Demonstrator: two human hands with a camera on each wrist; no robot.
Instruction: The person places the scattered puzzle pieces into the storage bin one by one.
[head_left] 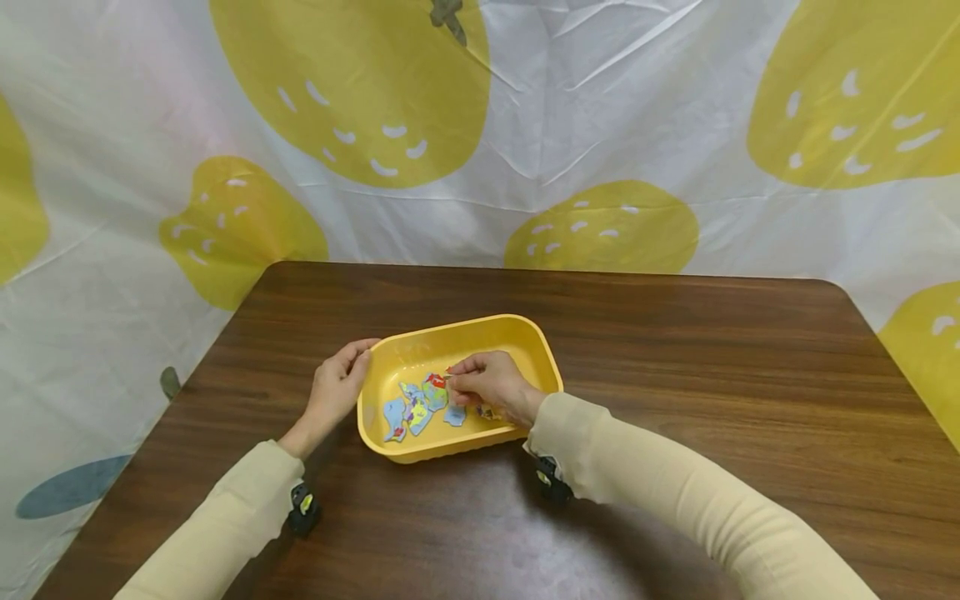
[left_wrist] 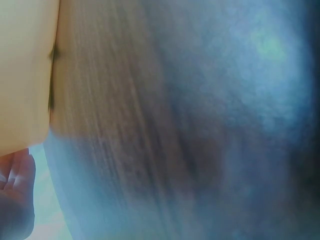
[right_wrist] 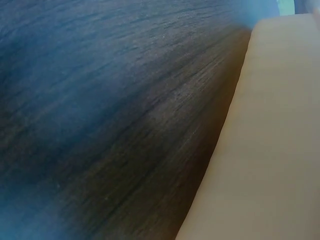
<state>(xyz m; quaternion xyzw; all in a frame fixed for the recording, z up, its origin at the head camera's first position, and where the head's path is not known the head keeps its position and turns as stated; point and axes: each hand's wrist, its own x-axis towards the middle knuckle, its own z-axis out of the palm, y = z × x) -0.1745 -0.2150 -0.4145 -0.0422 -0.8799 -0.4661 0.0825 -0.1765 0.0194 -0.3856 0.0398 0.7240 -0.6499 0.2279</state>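
A yellow plastic bin (head_left: 427, 340) sits at an angle on the table, with several colourful, irregular puzzle pieces (head_left: 418, 414) lying on its floor, mostly toward the left. My right hand (head_left: 491, 385) reaches in over the near wall and pinches a small puzzle piece between thumb and fingers, which largely cover it. Against the outside of the bin's left end, my left hand (head_left: 335, 385) rests with its fingers along the far left corner and its thumb near the rim. The left wrist view shows part of that hand (left_wrist: 17, 195) beside the bin wall (left_wrist: 27, 75).
The dark wood-grain table (head_left: 712, 358) extends around the bin. Behind it hangs a white cloth (head_left: 525, 100) with yellow fruit prints. A black wrist camera (head_left: 303, 508) is strapped at the left cuff, another wrist camera (head_left: 553, 481) at the right.
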